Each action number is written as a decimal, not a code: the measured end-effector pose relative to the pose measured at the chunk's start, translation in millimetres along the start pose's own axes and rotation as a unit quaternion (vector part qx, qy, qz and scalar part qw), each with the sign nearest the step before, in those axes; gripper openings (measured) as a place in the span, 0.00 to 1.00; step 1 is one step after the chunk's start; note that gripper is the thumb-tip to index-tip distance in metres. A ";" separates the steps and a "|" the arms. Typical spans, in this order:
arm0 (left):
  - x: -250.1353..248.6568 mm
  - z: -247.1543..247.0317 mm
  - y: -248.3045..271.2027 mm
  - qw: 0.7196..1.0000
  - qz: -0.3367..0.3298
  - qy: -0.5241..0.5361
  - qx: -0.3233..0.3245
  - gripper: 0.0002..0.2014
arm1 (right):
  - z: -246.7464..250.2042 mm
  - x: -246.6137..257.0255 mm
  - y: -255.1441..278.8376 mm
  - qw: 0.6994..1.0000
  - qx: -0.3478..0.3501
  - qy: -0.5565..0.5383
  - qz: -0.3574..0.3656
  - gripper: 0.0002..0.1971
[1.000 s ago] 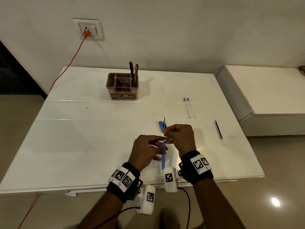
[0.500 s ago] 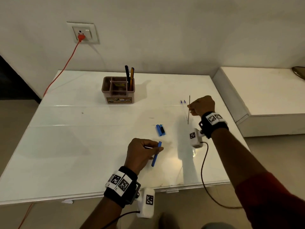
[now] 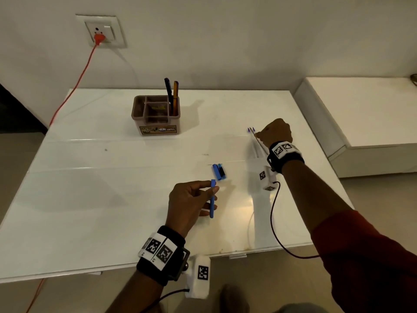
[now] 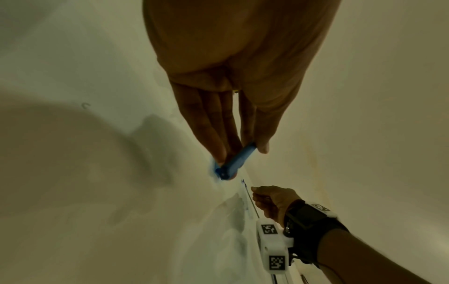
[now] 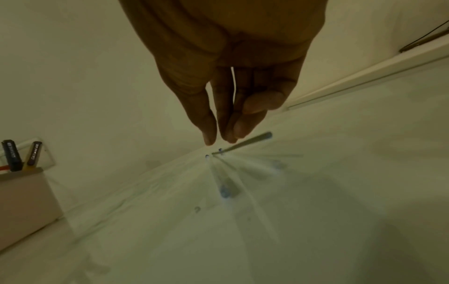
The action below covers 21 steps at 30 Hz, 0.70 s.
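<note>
My left hand (image 3: 213, 189) hovers over the near middle of the white table (image 3: 101, 195) and pinches a blue pen barrel (image 3: 212, 201), seen end-on in the left wrist view (image 4: 237, 163). Just beyond it lie small blue pen parts (image 3: 218, 171). My right hand (image 3: 257, 134) reaches to the far right and pinches a thin dark refill (image 3: 262, 145), slanted with its tip low by the table (image 5: 243, 144). Two clear tubes with blue tips (image 3: 253, 143) lie right beside it.
A brown pen holder (image 3: 155, 118) with two upright pens stands at the back middle. An orange cable (image 3: 74, 86) runs from a wall socket down the left side. A low white cabinet (image 3: 361, 114) adjoins the table's right edge.
The hands have parted. My right hand carried the thin refill to the far right and lowered it beside the clear tubes. My left hand stayed near the front with the blue barrel.
</note>
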<state>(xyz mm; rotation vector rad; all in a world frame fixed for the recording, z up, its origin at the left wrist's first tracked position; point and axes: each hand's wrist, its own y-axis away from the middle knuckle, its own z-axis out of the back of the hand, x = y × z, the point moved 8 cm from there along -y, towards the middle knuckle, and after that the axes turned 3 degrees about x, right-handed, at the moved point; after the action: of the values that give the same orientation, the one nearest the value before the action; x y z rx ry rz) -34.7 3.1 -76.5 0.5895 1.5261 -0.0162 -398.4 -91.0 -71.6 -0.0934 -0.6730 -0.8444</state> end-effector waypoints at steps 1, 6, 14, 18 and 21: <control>0.2 -0.7 -0.6 1.000 -0.001 0.002 0.000 0.14 | 3.4 -4.0 2.1 1.000 -0.003 -0.004 -0.003 0.19; 2.1 -12.5 0.0 1.000 -0.005 0.007 0.011 0.16 | 37.0 -40.1 45.0 0.994 -0.003 -0.110 -0.021 0.12; 3.7 -36.9 4.6 0.999 -0.018 -0.001 0.043 0.19 | 87.5 -130.5 106.0 0.988 -0.048 -0.128 -0.075 0.06; 5.7 -44.1 3.7 0.998 -0.032 -0.022 0.048 0.18 | 83.0 -140.1 106.1 0.993 -0.043 -0.073 -0.085 0.12; 6.7 -46.7 2.0 0.998 -0.031 -0.020 0.047 0.18 | 77.5 -136.3 102.8 0.995 -0.033 -0.032 -0.087 0.13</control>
<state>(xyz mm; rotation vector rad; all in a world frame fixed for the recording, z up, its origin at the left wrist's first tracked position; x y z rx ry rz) -76.7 24.4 -79.0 0.6125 1.5106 -0.1475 -428.8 94.0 -71.4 -0.1239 -0.7214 -1.0341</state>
